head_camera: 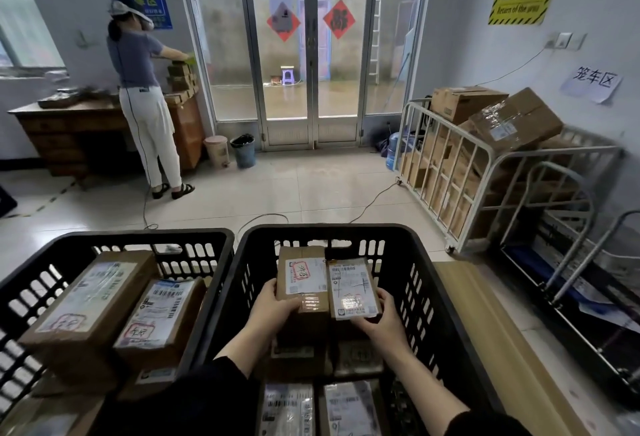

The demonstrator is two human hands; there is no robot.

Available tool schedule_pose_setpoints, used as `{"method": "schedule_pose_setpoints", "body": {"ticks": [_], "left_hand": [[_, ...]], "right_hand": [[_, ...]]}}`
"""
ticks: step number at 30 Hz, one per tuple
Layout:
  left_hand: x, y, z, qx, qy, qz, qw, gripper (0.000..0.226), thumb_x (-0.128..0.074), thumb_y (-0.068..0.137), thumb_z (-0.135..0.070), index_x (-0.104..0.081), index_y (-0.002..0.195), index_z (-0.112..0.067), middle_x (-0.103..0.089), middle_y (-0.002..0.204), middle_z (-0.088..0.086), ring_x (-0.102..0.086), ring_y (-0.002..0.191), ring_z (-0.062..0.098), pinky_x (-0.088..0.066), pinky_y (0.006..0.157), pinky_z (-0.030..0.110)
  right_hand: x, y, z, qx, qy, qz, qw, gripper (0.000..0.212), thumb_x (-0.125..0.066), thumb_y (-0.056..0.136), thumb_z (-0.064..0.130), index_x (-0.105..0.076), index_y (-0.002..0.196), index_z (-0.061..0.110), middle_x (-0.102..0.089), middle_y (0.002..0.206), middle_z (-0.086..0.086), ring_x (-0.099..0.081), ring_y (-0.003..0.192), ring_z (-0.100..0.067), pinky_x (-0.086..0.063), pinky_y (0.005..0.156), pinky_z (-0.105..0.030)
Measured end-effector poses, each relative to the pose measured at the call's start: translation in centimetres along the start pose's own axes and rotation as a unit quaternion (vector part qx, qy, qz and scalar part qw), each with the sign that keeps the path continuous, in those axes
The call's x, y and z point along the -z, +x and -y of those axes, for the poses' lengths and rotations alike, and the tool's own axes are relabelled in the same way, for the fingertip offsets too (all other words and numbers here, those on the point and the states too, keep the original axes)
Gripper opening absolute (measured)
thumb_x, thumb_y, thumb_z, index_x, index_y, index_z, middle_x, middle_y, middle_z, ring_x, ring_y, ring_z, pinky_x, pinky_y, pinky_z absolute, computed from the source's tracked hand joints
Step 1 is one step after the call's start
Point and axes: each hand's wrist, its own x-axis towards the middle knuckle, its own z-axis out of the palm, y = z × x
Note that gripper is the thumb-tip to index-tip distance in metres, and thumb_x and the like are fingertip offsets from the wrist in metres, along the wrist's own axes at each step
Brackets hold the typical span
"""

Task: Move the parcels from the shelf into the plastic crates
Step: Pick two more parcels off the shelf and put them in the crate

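2 brown cardboard parcels [301,279] [351,288] held side by side over black plastic crate [440,283] | left hand [273,304] grips 1, right hand [381,319] grips other | risk: tilted drop, stack below toppled

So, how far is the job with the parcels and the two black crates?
Done: the left crate holds at least two parcels, and the right crate has more parcels at its bottom. In hand: the left hand grips a brown parcel and the right hand a smaller parcel, both above the right crate. Left: the shelf is out of view, so the remaining count cannot be told.
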Motion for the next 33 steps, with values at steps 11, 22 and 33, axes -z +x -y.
{"method": "schedule_pose_setpoints", "body": {"ticks": [11,22,33], "left_hand": [[-0.9,0.4,-0.7,-0.249,0.498,-0.022,0.830,0.050,-0.038,0.096,-0.029,-0.030,0.144,-0.015,-0.024,0.154,0.004,-0.018,0.143,0.017,-0.015,0.116,0.027],[-1.1,1.1,1.2,-0.232,0.542,-0.010,0.808,0.053,-0.025,0.099,-0.032,-0.017,0.149,-0.017,-0.012,0.158,0.002,-0.007,0.146,0.016,-0.004,0.118,0.029],[-0.4,-1.7,-2.2,-0.201,0.554,0.007,0.808,0.050,-0.028,0.099,-0.035,-0.023,0.146,-0.021,-0.016,0.158,0.004,-0.010,0.146,0.019,-0.009,0.119,0.037]], "right_hand": [[-0.6,2.2,2.8,0.186,-0.428,0.012,0.884,0.039,-0.042,0.094,0.032,-0.046,0.130,0.017,-0.036,0.143,0.000,-0.034,0.130,-0.015,-0.030,0.108,-0.028],[-1.6,2.7,0.4,0.231,-0.499,-0.003,0.836,0.039,-0.027,0.098,0.032,-0.039,0.133,0.018,-0.036,0.142,0.001,-0.022,0.138,-0.015,-0.022,0.115,-0.028],[1.0,-1.4,5.6,0.181,-0.511,0.028,0.840,0.048,-0.030,0.098,0.038,-0.027,0.144,0.026,-0.020,0.155,0.001,-0.014,0.143,-0.016,-0.014,0.116,-0.037]]}}
